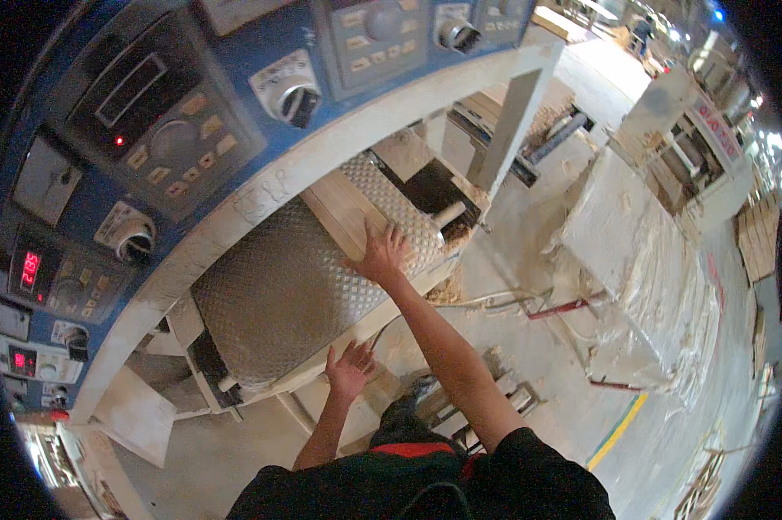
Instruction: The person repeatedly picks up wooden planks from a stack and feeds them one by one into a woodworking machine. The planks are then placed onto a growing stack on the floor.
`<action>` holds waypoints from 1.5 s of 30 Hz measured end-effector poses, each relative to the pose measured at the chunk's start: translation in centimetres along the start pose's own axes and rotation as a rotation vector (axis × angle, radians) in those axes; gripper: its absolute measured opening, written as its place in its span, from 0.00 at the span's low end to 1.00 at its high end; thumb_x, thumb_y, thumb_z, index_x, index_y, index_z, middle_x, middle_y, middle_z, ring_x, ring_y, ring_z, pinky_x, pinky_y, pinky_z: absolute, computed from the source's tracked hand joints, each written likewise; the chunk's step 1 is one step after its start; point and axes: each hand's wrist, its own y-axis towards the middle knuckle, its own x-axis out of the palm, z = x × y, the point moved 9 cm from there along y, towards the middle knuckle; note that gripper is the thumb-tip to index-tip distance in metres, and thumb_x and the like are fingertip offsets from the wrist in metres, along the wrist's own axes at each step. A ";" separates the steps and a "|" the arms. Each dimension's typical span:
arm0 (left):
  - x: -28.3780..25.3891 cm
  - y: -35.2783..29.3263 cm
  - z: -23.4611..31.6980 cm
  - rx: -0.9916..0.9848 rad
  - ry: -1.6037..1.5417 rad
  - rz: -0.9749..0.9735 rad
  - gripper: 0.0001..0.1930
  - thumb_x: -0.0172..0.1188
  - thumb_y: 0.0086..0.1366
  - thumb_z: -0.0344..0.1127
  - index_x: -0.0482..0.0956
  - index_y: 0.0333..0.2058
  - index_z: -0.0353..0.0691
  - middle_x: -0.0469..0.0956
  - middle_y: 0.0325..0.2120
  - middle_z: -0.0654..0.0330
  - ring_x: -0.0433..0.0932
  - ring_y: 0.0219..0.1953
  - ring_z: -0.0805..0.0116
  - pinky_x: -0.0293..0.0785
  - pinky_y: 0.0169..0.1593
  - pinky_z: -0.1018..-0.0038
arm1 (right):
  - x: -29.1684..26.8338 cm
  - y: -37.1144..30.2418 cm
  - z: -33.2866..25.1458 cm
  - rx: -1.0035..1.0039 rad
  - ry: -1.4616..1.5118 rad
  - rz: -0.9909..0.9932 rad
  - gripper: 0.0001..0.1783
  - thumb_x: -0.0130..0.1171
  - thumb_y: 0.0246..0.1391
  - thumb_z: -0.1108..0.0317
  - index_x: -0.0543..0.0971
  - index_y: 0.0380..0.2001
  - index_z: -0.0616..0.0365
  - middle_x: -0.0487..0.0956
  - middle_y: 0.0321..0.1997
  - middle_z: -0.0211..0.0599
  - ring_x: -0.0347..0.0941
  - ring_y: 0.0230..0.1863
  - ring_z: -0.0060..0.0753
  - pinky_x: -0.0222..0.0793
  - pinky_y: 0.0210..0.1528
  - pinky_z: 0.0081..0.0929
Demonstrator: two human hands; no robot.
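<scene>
A pale wooden board (335, 208) lies on the textured metal conveyor belt (274, 295) of a machine, its far end passing under the machine's front frame. My right hand (382, 252) rests at the board's near end with its fingers spread; whether the palm presses on it cannot be made out. Nothing is gripped in it. Nearer to me, by the machine's front edge, my left hand (350, 370) is raised with fingers apart and holds nothing.
A blue control panel (235, 160) with knobs and red displays stands above the belt, over a white frame bar (261, 195). To the right, a plastic-wrapped stack (638, 269) sits on the floor. Wood shavings (447, 288) lie by the belt's right end. Another person (641, 33) is far off.
</scene>
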 end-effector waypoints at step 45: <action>-25.5 -16.6 -50.1 -1.153 2.777 -0.394 0.20 0.49 0.70 0.43 0.67 0.55 0.38 0.77 0.40 0.53 0.79 0.37 0.65 0.75 0.40 0.73 | 38.4 -135.1 41.6 2.463 0.348 1.067 0.67 0.66 0.35 0.31 0.46 0.67 0.60 0.64 0.58 0.69 0.61 0.60 0.65 0.59 0.61 0.52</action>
